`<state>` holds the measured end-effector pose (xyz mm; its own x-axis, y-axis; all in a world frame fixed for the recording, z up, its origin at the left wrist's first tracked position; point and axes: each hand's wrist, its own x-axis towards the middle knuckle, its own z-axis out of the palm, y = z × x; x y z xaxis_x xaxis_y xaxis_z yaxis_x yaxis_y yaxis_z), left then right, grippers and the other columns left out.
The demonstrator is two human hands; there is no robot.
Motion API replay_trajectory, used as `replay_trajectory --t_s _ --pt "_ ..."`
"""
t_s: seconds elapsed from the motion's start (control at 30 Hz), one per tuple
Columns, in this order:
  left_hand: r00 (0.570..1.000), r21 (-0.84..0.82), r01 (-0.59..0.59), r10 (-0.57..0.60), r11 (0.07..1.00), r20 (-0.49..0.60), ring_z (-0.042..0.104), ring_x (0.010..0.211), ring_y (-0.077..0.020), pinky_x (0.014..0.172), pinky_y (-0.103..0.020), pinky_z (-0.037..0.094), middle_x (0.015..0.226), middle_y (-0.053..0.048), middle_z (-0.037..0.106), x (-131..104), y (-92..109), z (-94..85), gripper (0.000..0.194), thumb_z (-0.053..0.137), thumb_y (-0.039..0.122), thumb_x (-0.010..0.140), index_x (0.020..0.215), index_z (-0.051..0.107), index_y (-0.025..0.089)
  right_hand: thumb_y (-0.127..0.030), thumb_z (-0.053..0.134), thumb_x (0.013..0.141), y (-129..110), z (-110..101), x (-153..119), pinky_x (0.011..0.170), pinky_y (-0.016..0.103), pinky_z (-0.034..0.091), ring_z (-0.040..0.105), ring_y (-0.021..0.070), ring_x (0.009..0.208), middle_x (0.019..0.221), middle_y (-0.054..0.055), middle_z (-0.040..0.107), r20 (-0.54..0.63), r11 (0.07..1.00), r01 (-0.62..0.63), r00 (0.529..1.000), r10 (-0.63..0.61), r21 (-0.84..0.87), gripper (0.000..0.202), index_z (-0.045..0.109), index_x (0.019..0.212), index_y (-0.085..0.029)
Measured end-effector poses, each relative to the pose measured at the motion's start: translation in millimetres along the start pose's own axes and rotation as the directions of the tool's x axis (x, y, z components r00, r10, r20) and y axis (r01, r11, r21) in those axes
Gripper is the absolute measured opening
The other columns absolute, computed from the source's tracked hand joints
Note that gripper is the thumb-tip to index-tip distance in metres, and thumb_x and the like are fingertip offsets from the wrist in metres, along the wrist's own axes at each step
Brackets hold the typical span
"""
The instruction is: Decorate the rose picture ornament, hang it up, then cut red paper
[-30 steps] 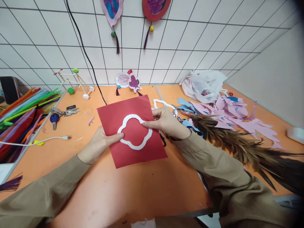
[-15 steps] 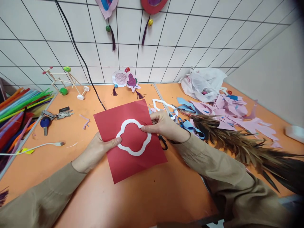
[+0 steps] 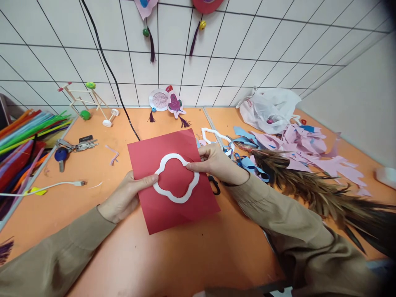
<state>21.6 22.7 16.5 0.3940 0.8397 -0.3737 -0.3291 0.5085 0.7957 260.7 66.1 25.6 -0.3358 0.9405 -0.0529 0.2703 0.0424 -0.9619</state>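
Note:
A tilted square sheet of red paper (image 3: 161,220) is held up over the orange table between my two hands. Against its face lies a white wavy-edged paper frame (image 3: 177,199), with red showing through its opening. My left hand (image 3: 128,192) grips the sheet's left side, its thumb pressing the frame's left edge and its fingers behind the paper. From the right, my right hand (image 3: 219,165) pinches sheet and frame, thumb on the frame's upper right. Black scissor handles (image 3: 214,185) show partly beneath the sheet's right edge.
Feathers (image 3: 297,177), pink paper scraps (image 3: 309,144) and a white plastic bag (image 3: 269,109) lie to the right. Another white frame (image 3: 213,131) sits behind my right hand. At left are keys (image 3: 82,144), a white cable (image 3: 62,184), coloured pipe cleaners (image 3: 27,132) and a stick model (image 3: 89,101).
The view has shifted slightly, so the scene appears a little to the right. Both hands keep their hold on the red paper and white frame, which are tilted slightly differently.

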Motion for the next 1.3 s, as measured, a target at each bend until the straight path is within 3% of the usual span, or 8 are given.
replay_trajectory --t_s 0.13,0.23,0.37,0.47,0.67,0.83,1.03,1.3 --pt "0.999 -0.061 0.046 -0.048 0.997 -0.02 0.067 0.105 -0.0339 0.081 -0.041 0.06 0.118 -0.013 0.07 0 0 -2.4 0.043 0.07 0.032 0.082 0.122 0.063 0.017 -0.036 0.074 0.069 -1 0 0 0.043 0.024 0.018 0.032 0.0055 0.044 0.045 -0.005 0.04 0.013 1.0 0.013 1.0 -0.013 -0.024 0.033 0.054 0.052 -0.015" --pt "0.999 -0.028 0.048 -0.048 0.998 0.017 0.067 0.105 -0.0346 0.08 -0.041 0.06 0.117 -0.012 0.071 0 0 -0.7 0.049 0.074 0.029 0.078 0.125 0.062 0.02 -0.034 0.073 0.068 -4 2 -1 0.041 0.024 0.017 0.029 0.0047 0.042 0.042 -0.007 0.036 0.027 1.0 0.025 0.999 -0.024 -0.019 0.038 0.046 0.048 -0.017" --pt "1.0 0.076 -0.019 0.019 0.997 -0.007 0.066 0.106 -0.0354 0.083 -0.043 0.059 0.12 -0.012 0.069 1 -3 3.7 0.051 0.078 0.026 0.074 0.122 0.063 0.021 -0.036 0.072 0.068 -4 5 -1 0.04 0.024 0.014 0.025 0.0044 0.042 0.042 -0.007 0.029 0.036 0.998 0.041 0.999 -0.039 -0.055 0.048 0.034 0.044 -0.019" --pt "0.995 0.122 -0.084 0.089 0.989 -0.041 0.065 0.109 -0.0352 0.088 -0.044 0.058 0.124 -0.012 0.067 3 -8 2.5 0.045 0.078 0.028 0.075 0.117 0.066 0.02 -0.038 0.071 0.069 -1 7 0 0.04 0.024 0.018 0.029 0.0057 0.042 0.044 -0.006 0.034 0.04 0.998 0.04 0.998 -0.038 -0.043 0.045 0.036 0.046 -0.019" --pt "0.996 0.113 -0.075 0.079 0.991 -0.03 0.063 0.111 -0.0352 0.093 -0.047 0.055 0.125 -0.013 0.066 4 -12 -2.7 0.042 0.076 0.032 0.077 0.116 0.068 0.018 -0.037 0.071 0.069 1 6 2 0.04 0.024 0.017 0.026 0.0051 0.042 0.043 -0.007 0.032 0.045 0.997 0.069 0.997 -0.068 -0.033 0.046 0.035 0.045 -0.02" --pt "0.995 0.092 -0.064 0.071 0.994 -0.074 0.066 0.105 -0.0351 0.089 -0.046 0.057 0.118 -0.014 0.07 3 -8 0.7 0.038 0.077 0.033 0.075 0.108 0.07 0.016 -0.033 0.073 0.065 -3 8 1 0.04 0.023 0.022 0.031 0.0059 0.043 0.043 -0.006 0.037 0.045 0.998 0.033 0.998 -0.035 0.06 0.042 0.039 0.044 -0.019" --pt "0.997 0.085 -0.036 0.042 0.996 -0.068 0.066 0.106 -0.035 0.087 -0.046 0.058 0.123 -0.012 0.068 4 -5 -3.8 0.05 0.077 0.032 0.075 0.122 0.064 0.021 -0.035 0.078 0.061 -7 12 1 0.046 0.024 0.035 0.045 0.0096 0.05 0.051 -0.003 0.05 0.046 0.985 -0.043 0.998 0.036 0.167 0.033 0.053 0.049 -0.017" --pt "0.996 0.105 -0.046 0.054 0.993 -0.076 0.067 0.105 -0.0355 0.085 -0.046 0.059 0.123 -0.012 0.067 5 -2 -5.2 0.056 0.078 0.032 0.074 0.127 0.061 0.023 -0.033 0.077 0.065 -10 14 -1 0.041 0.023 0.033 0.046 0.0103 0.048 0.046 -0.003 0.048 0.02 0.989 -0.036 0.999 0.033 0.144 0.029 0.058 0.05 -0.017"
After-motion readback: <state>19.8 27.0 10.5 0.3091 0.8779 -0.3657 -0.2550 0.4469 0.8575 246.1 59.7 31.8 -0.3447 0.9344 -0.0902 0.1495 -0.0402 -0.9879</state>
